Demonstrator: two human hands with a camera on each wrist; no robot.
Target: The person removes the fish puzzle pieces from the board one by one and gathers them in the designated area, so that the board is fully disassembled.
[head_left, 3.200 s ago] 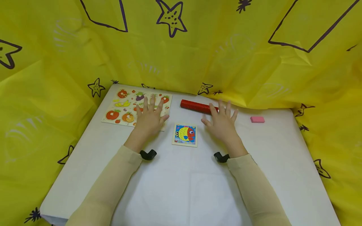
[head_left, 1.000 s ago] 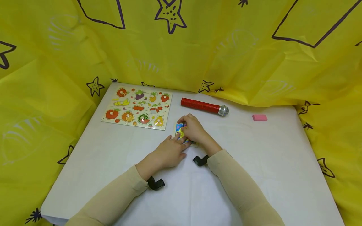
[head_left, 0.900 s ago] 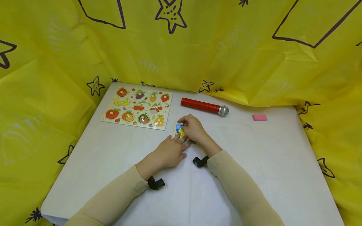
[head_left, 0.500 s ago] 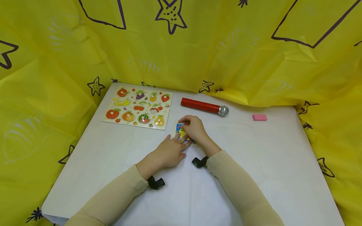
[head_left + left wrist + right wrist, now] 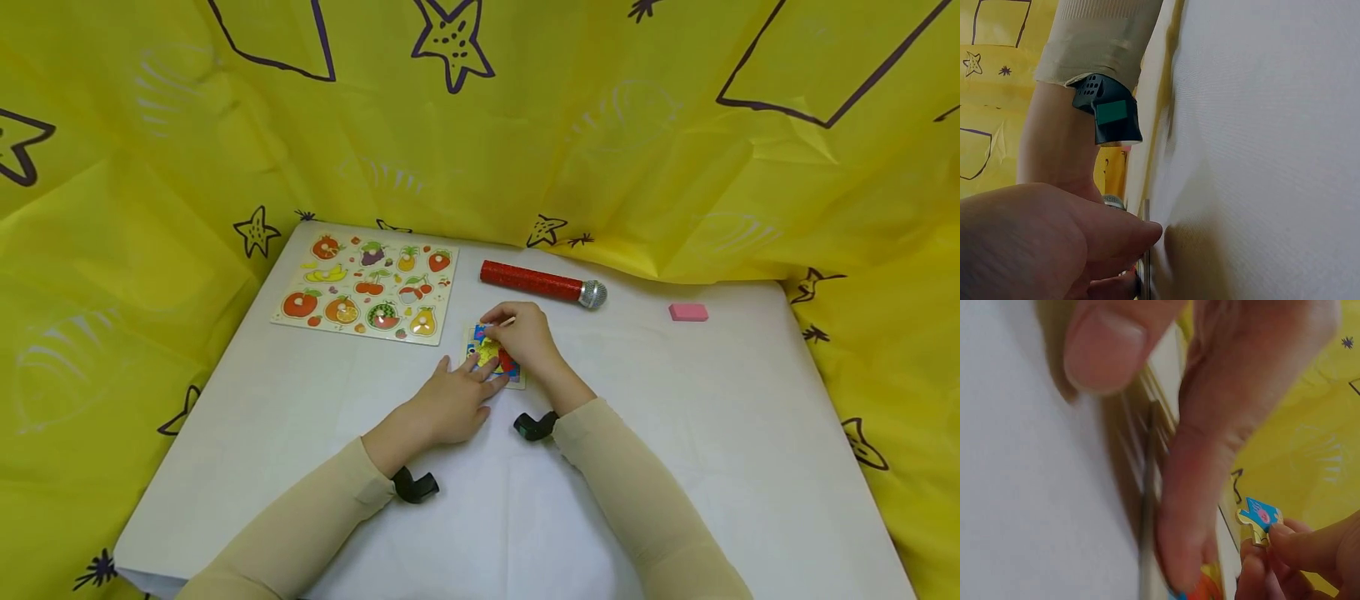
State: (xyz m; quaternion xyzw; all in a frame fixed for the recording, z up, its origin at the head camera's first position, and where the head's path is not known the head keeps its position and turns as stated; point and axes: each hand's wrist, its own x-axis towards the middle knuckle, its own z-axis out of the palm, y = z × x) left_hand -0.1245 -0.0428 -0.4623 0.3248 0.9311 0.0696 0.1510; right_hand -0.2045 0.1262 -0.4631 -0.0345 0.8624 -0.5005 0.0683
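Observation:
A small wooden jigsaw puzzle (image 5: 517, 384) with a yellow and red fish lies mid-table, partly covered by both hands. Fingers of the left hand (image 5: 446, 404) stretch out over its near side and hold it down. The right hand (image 5: 528, 337) is at the far side, pinching a jigsaw piece (image 5: 1260, 515) between thumb and fingertips. That piece is blue, pink and yellow, and stands tilted up from the board in the right wrist view. From the left wrist view, the board (image 5: 1147, 250) shows only as a thin edge beside the left thumb.
A fruit peg puzzle (image 5: 360, 287) lies at the back left. Behind the right hand is a red microphone (image 5: 540, 281) with a silver head, and a pink eraser-like block (image 5: 688, 312) sits farther right. Yellow cloth (image 5: 480, 167) hangs around the white table (image 5: 675, 467).
From spread apart over the table, both hands have come together on the fish puzzle. Lately the right hand has lifted a piece and shifted slightly right, uncovering more red; the left stays nearly still.

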